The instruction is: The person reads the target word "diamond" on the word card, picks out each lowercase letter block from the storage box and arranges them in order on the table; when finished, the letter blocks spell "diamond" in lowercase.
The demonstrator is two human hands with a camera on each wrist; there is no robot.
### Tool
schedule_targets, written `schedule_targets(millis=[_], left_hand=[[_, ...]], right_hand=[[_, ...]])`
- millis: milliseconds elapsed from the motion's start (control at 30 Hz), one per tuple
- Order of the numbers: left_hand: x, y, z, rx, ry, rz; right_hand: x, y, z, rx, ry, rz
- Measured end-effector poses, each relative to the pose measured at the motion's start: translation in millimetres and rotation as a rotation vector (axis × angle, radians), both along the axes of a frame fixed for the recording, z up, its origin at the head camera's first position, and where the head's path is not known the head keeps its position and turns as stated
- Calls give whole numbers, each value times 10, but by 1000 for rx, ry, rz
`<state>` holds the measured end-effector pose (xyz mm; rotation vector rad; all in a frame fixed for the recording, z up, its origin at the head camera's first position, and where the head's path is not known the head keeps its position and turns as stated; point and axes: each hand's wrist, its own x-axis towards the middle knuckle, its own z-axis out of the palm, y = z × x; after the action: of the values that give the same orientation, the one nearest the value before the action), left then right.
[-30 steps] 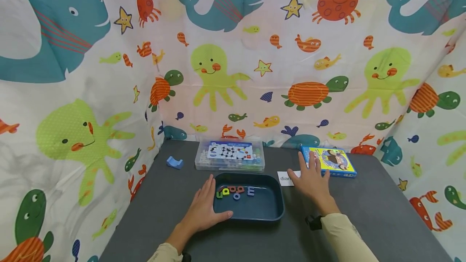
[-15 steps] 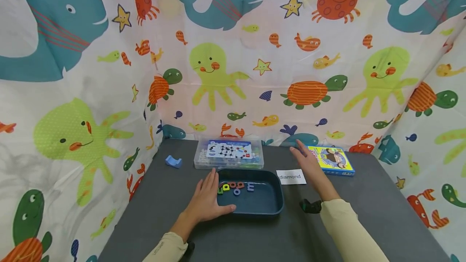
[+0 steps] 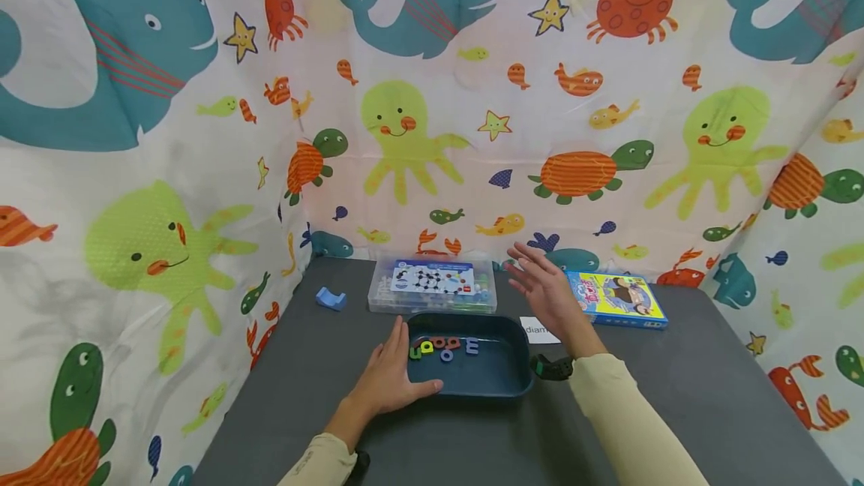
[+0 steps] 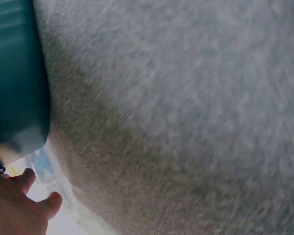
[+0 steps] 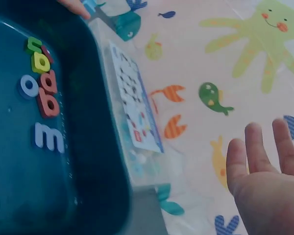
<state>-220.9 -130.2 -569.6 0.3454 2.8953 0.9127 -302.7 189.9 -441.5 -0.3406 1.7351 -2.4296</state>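
A dark blue-green tray [image 3: 472,381] holds several small coloured letters: a green n [image 5: 33,45], a yellow one [image 5: 40,62], red ones [image 5: 49,102], a blue o [image 5: 28,86] and a lilac m [image 5: 49,138]. My left hand [image 3: 388,377] rests at the tray's left side, fingers straight along that rim and thumb at the front rim. Raised beyond the tray's right side, my right hand [image 3: 550,297] has its fingers spread and holds nothing. A white card [image 3: 536,331] printed "diamond" lies below it, partly covered by the wrist.
Behind the tray stands a clear plastic case [image 3: 432,287] with a printed label. A blue and yellow box [image 3: 621,298] lies at the back right, and a light blue curved piece [image 3: 331,298] at the back left. A sea-animal curtain [image 3: 499,96] surrounds the grey table [image 3: 466,441].
My right hand has lifted from over the card and box, moved left and turned its palm toward the left. My left hand stays at the tray. The head view has shifted slightly.
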Motion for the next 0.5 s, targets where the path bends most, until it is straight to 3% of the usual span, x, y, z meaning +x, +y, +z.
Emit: schedule_targets(millis=[300, 500], left_hand=[[7, 0, -12, 45, -43, 3], [-2, -6, -28, 57, -42, 14]], right_hand=[[-27, -281, -242, -39, -34, 115], [-37, -434, -391, 67, 3, 268]])
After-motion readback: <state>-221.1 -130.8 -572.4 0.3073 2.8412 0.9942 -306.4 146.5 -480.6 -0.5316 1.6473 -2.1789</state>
